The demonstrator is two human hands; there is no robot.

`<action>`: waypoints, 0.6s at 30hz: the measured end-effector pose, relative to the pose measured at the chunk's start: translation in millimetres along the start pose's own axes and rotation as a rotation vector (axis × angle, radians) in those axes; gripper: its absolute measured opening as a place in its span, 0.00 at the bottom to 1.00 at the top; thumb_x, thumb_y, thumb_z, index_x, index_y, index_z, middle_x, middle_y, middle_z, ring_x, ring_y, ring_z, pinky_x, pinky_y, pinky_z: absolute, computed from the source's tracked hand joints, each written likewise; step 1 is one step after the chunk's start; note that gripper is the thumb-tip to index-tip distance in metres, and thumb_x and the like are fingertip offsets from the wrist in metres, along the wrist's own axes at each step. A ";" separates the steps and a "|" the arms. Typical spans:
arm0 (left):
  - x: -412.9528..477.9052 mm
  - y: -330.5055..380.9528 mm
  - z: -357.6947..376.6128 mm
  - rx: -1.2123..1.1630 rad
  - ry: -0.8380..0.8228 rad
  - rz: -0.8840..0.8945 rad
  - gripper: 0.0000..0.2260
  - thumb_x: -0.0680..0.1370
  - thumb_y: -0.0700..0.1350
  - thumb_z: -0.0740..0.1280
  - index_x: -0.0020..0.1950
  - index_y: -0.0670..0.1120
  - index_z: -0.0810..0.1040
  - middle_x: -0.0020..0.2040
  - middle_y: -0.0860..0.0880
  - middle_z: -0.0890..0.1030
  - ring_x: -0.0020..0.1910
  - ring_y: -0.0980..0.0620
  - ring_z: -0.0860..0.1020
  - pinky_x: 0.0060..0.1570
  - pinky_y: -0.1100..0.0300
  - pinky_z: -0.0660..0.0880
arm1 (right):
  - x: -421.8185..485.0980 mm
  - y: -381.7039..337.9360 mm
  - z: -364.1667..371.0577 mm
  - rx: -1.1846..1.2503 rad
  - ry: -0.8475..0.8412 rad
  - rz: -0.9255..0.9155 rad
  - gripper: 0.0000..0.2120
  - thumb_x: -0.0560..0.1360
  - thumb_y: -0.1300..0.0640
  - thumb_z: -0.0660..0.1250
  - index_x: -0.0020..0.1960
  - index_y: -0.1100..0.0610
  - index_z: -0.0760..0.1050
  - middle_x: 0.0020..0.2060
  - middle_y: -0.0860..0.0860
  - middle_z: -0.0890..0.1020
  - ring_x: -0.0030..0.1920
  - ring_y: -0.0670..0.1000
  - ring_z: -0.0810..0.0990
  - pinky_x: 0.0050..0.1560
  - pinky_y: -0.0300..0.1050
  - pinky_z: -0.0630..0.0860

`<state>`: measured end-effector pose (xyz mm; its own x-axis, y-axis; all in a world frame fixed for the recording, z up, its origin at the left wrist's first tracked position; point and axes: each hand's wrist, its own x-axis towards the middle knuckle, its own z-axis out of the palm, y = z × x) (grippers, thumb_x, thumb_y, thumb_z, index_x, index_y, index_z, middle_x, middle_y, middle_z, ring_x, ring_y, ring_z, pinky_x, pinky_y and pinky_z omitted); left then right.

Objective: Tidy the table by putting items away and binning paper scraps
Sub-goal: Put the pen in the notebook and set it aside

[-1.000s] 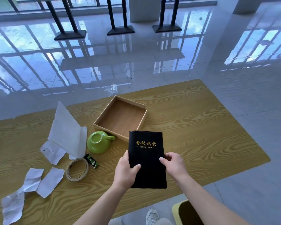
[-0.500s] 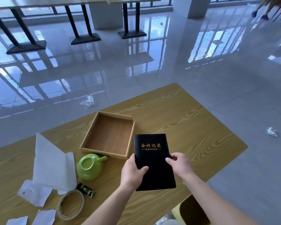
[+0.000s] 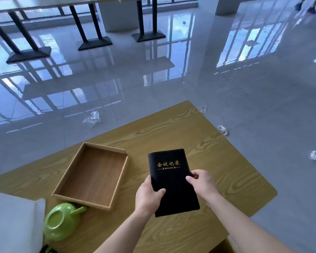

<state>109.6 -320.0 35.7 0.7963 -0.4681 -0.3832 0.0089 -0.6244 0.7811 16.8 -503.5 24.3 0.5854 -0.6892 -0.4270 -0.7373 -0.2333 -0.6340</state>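
**Both hands hold a black minutes notebook above the table, beside an empty tray**

Your left hand (image 3: 149, 195) grips the left edge of a black notebook (image 3: 173, 181), thumb laid across the cover and fingers hidden beneath. Your right hand (image 3: 202, 183) pinches the right edge a little higher up, thumb on top. Both hands are closed on the book, which you hold face up and nearly level, its top edge pointing away from you. The two-sided hold looks meant to keep the cover shut and square while you carry it.

The cover bears four gold Chinese characters, 会议记录, with the word MINUTES in small gold capitals beneath, flanked by thin gold lines.

The notebook sits over the near right part of the wooden table (image 3: 226, 161). Just to its left, an empty wooden tray (image 3: 93, 176) lies open, angled toward the far edge; it is probably where the book belongs. Touching the tray's near corner, a green cup (image 3: 62, 221) rests upside down, handle toward the tray. At the near left edge lies a large white paper sheet (image 3: 13, 225), likely one of the scraps still to bin. Crumpled clear wrappers (image 3: 92, 117) dot the glossy floor beyond.
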 end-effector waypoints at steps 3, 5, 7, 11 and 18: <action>17.8 23.6 28.6 -0.032 -0.013 -0.045 0.15 0.71 0.44 0.72 0.55 0.57 0.76 0.46 0.61 0.81 0.44 0.62 0.79 0.41 0.66 0.74 | 29.5 8.2 -27.6 -0.012 0.014 0.009 0.08 0.76 0.53 0.68 0.51 0.57 0.80 0.46 0.50 0.84 0.47 0.52 0.81 0.47 0.45 0.77; 29.2 38.4 47.4 -0.075 -0.021 -0.083 0.15 0.71 0.43 0.72 0.54 0.57 0.76 0.46 0.60 0.81 0.44 0.61 0.80 0.45 0.61 0.79 | 49.6 12.9 -43.2 -0.010 0.019 0.023 0.09 0.76 0.54 0.68 0.53 0.57 0.80 0.49 0.50 0.83 0.49 0.52 0.81 0.48 0.44 0.77; 41.2 52.9 63.8 -0.111 -0.017 -0.120 0.14 0.71 0.43 0.72 0.53 0.57 0.76 0.45 0.60 0.82 0.44 0.61 0.80 0.46 0.59 0.79 | 68.9 16.5 -57.0 -0.029 0.018 0.035 0.11 0.77 0.53 0.67 0.56 0.56 0.80 0.51 0.50 0.83 0.50 0.52 0.81 0.46 0.43 0.74; 65.7 78.1 91.2 -0.150 -0.020 -0.185 0.15 0.71 0.41 0.72 0.54 0.55 0.76 0.48 0.57 0.82 0.46 0.57 0.81 0.50 0.56 0.79 | 102.2 20.8 -79.4 -0.056 0.033 0.055 0.13 0.77 0.53 0.66 0.59 0.56 0.79 0.54 0.51 0.83 0.54 0.53 0.80 0.49 0.44 0.74; 94.1 107.3 128.8 -0.026 -0.044 -0.228 0.17 0.71 0.43 0.71 0.58 0.45 0.73 0.53 0.49 0.79 0.50 0.49 0.79 0.51 0.54 0.78 | 141.6 29.9 -104.0 -0.047 0.027 0.058 0.13 0.78 0.56 0.65 0.60 0.57 0.79 0.55 0.53 0.82 0.56 0.55 0.79 0.58 0.53 0.77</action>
<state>107.6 -511.6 20.0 0.7444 -0.3441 -0.5722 0.2019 -0.7009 0.6841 42.6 -679.4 11.9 0.5324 -0.7205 -0.4443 -0.7851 -0.2242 -0.5773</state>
